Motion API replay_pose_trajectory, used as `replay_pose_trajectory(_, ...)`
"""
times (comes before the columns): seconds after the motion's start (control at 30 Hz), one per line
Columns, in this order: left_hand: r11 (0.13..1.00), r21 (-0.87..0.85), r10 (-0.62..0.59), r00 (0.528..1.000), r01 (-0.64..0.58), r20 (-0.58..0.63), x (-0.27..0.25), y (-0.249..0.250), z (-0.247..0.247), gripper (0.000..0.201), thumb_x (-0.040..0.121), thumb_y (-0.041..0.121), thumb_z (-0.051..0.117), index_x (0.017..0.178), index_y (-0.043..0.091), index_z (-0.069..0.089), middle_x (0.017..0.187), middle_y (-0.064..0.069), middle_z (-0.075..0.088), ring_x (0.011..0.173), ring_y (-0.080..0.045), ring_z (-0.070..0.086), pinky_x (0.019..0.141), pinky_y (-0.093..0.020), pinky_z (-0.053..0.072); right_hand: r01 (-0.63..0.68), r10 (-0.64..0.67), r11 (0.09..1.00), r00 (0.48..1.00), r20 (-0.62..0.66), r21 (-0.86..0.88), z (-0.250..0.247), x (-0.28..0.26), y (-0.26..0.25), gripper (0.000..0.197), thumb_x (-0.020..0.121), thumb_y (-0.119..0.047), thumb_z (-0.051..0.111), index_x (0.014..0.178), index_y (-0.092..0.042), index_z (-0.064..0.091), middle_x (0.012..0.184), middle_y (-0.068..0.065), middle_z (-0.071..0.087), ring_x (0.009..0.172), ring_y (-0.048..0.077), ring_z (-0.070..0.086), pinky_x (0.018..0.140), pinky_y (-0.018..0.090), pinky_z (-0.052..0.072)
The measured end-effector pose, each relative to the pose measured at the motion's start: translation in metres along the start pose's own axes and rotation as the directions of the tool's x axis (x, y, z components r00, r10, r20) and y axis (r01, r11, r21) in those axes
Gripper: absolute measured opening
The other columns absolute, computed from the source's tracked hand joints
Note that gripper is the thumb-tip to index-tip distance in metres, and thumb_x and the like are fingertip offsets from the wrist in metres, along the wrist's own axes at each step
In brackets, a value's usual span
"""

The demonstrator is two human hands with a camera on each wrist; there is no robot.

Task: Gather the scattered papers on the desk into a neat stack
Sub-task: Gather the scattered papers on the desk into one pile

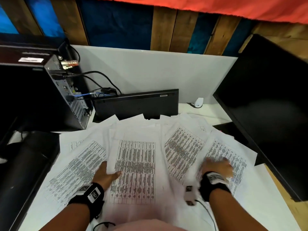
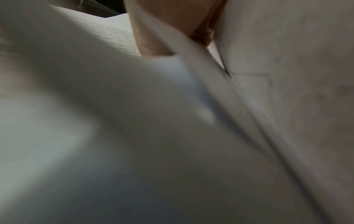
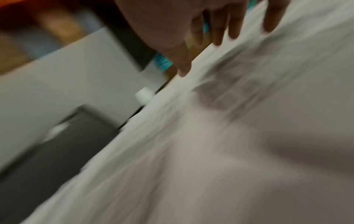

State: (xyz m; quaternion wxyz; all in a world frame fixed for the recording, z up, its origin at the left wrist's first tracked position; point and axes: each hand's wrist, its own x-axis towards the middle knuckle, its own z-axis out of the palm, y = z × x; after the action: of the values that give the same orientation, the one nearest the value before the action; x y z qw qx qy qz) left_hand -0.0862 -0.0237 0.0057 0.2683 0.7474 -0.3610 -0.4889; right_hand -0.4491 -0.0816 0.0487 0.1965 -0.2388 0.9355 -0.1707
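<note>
Several white sheets printed with tables lie fanned over the desk (image 1: 211, 107). My left hand (image 1: 106, 174) pinches the left edge of the centre sheet (image 1: 136, 164), thumb on top and fingers beneath; the left wrist view shows that hand (image 2: 172, 22) close up against a lifted sheet (image 2: 287, 75). Another sheet (image 1: 75, 169) lies to its left. My right hand (image 1: 216, 165), blurred, rests with spread, straight fingers on the rightmost sheets (image 1: 233, 157). The right wrist view shows the fingers (image 3: 231, 25) touching the paper (image 3: 229, 136).
A computer tower (image 1: 55, 90) with cables (image 1: 100, 79) stands at the back left. A black keyboard (image 1: 136, 104) leans upright behind the papers. A dark monitor (image 1: 266, 105) fills the right side, a black object (image 1: 25, 164) the left. A small white device (image 1: 199, 102) sits behind.
</note>
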Motion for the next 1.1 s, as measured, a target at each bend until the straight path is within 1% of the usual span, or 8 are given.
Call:
replay_pose_trajectory(0.1, 1.000, 0.003, -0.002, 1.000, 0.002, -0.004, 0.000, 0.000, 0.000, 0.051, 0.081, 0.020, 0.073, 0.122, 0.015, 0.043, 0.103, -0.004, 0.060, 0.095, -0.027, 0.059, 0.072, -0.032, 0.045, -0.333, 0.331, 0.939, 0.943, 0.033, 0.091, -0.028, 0.043, 0.060, 0.109, 0.059, -0.072, 0.069, 0.136, -0.005, 0.030, 0.138, 0.020, 0.040, 0.127, 0.037, 0.040, 0.105, 0.053, 0.034)
replay_pose_trajectory(0.2, 1.000, 0.007, -0.007, 1.000, 0.007, 0.004, 0.001, 0.001, 0.001, 0.054, 0.080, 0.021, 0.074, 0.124, 0.013, 0.043, 0.103, -0.004, 0.060, 0.098, -0.028, 0.059, 0.077, -0.034, 0.046, -0.299, 0.289, 0.953, 0.945, 0.151, 0.041, -0.031, 0.058, 0.085, 0.131, 0.037, -0.095, 0.049, 0.141, -0.017, 0.033, 0.140, 0.018, 0.042, 0.125, 0.038, 0.045, 0.105, 0.054, 0.037)
replay_pose_trajectory(0.27, 1.000, 0.013, -0.010, 1.000, 0.010, 0.008, 0.001, 0.002, 0.001, 0.055, 0.081, 0.021, 0.073, 0.126, 0.013, 0.042, 0.103, -0.003, 0.059, 0.099, -0.028, 0.058, 0.077, -0.034, 0.044, -0.219, 0.216, 0.975, 0.968, 0.128, 0.016, -0.029, 0.052, 0.076, 0.110, 0.044, -0.085, 0.057, 0.133, -0.023, 0.041, 0.131, 0.016, 0.053, 0.112, 0.041, 0.056, 0.096, 0.054, 0.046)
replay_pose_trajectory(0.43, 1.000, 0.000, -0.015, 1.000, 0.015, 0.010, -0.001, 0.004, 0.001, 0.059, 0.082, 0.020, 0.072, 0.131, 0.010, 0.041, 0.108, -0.005, 0.058, 0.103, -0.028, 0.055, 0.082, -0.035, 0.043, 0.007, -0.060, 0.975, 0.971, 0.230, 0.222, -0.006, 0.035, 0.047, 0.052, 0.086, -0.040, 0.062, 0.124, -0.006, 0.052, 0.103, 0.019, 0.061, 0.094, 0.035, 0.059, 0.087, 0.041, 0.049)
replay_pose_trajectory(0.5, 1.000, 0.007, -0.009, 1.000, 0.009, -0.008, -0.003, 0.005, 0.002, 0.058, 0.082, 0.019, 0.072, 0.131, 0.008, 0.042, 0.107, -0.006, 0.058, 0.100, -0.027, 0.054, 0.081, -0.033, 0.042, 0.067, -0.134, 0.958, 0.965, 0.226, 0.279, -0.004, 0.025, 0.036, 0.041, 0.087, -0.033, 0.063, 0.117, -0.006, 0.057, 0.091, 0.014, 0.060, 0.080, 0.031, 0.057, 0.074, 0.034, 0.046)
replay_pose_trajectory(0.7, 1.000, 0.022, 0.001, 1.000, -0.001, -0.030, -0.005, 0.008, 0.001, 0.053, 0.083, 0.018, 0.071, 0.128, 0.007, 0.045, 0.105, -0.008, 0.059, 0.099, -0.027, 0.056, 0.075, -0.030, 0.040, 0.239, -0.246, 0.934, 0.969, -0.005, 0.265, -0.041, 0.010, -0.001, 0.022, 0.087, -0.023, 0.061, 0.104, -0.009, 0.067, 0.081, 0.014, 0.061, 0.080, 0.032, 0.060, 0.073, 0.033, 0.047)
replay_pose_trajectory(0.87, 1.000, 0.011, -0.008, 1.000, 0.008, -0.012, -0.009, 0.010, 0.001, 0.053, 0.085, 0.018, 0.070, 0.130, 0.008, 0.043, 0.106, -0.005, 0.058, 0.098, -0.025, 0.054, 0.079, -0.031, 0.041, 0.547, -0.486, 0.824, 0.816, -0.313, 0.146, -0.104, -0.016, -0.046, 0.028, 0.090, -0.019, 0.055, 0.115, -0.017, 0.065, 0.092, 0.020, 0.070, 0.088, 0.038, 0.066, 0.079, 0.038, 0.051)
replay_pose_trajectory(1.1, 1.000, -0.003, -0.025, 1.000, 0.025, 0.015, -0.012, 0.013, -0.001, 0.052, 0.086, 0.017, 0.067, 0.131, 0.010, 0.043, 0.107, -0.001, 0.057, 0.100, -0.023, 0.052, 0.092, -0.039, 0.041, 0.830, -0.505, 0.363, 0.557, -0.660, 0.423, -0.180, -0.047, -0.094, 0.035, 0.075, -0.003, 0.048, 0.099, -0.015, 0.070, 0.079, -0.014, 0.066, 0.078, 0.000, 0.063, 0.077, 0.021, 0.053)
